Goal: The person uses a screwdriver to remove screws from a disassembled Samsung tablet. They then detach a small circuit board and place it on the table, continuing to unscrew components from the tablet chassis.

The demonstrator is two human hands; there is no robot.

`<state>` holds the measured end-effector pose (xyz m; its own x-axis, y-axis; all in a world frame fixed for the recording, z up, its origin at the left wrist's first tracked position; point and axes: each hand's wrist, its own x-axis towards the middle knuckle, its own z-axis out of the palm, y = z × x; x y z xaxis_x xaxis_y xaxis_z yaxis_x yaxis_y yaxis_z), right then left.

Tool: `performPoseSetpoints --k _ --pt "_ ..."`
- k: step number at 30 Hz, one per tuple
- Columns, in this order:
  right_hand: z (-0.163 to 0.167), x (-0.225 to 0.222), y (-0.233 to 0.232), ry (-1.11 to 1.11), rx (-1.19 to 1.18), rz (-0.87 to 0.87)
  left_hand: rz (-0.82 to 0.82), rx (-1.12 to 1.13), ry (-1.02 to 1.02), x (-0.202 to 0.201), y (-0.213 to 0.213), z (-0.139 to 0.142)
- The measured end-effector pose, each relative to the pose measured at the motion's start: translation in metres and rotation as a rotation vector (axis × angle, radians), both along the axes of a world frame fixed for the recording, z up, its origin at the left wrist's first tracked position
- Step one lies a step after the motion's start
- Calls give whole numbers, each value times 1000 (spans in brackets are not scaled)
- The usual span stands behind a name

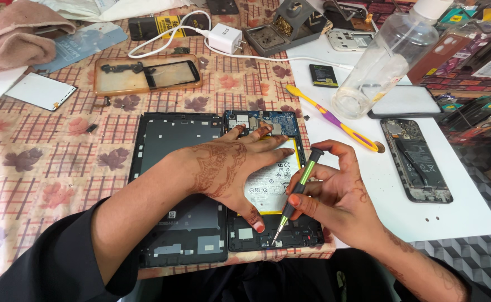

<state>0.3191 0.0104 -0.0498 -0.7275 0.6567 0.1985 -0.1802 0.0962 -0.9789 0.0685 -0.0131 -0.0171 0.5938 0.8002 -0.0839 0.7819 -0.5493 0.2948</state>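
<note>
An opened tablet body lies in front of me, its white battery and blue circuit board exposed. My left hand rests flat on it, fingers spread over the battery, thumb down near the lower part. My right hand grips a thin screwdriver with a green and black handle, held upright. Its tip touches the lower edge of the tablet body. The tablet's dark back cover lies to the left, partly under my left forearm.
A second opened phone lies on the white mat at right. A yellow and purple toothbrush, a clear plastic bottle, a small battery, a white charger with cable and an orange phone case lie behind.
</note>
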Motion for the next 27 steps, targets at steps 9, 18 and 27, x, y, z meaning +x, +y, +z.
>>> performPoseSetpoints --k 9,18,27 --pt "-2 4 -3 -49 98 -62 -1 8 7 1 1 0" --pt "-5 16 -20 82 557 -77 6 2 22 2 2 -2" --pt "23 23 -54 -81 913 -99 3 -39 43 3 1 1"
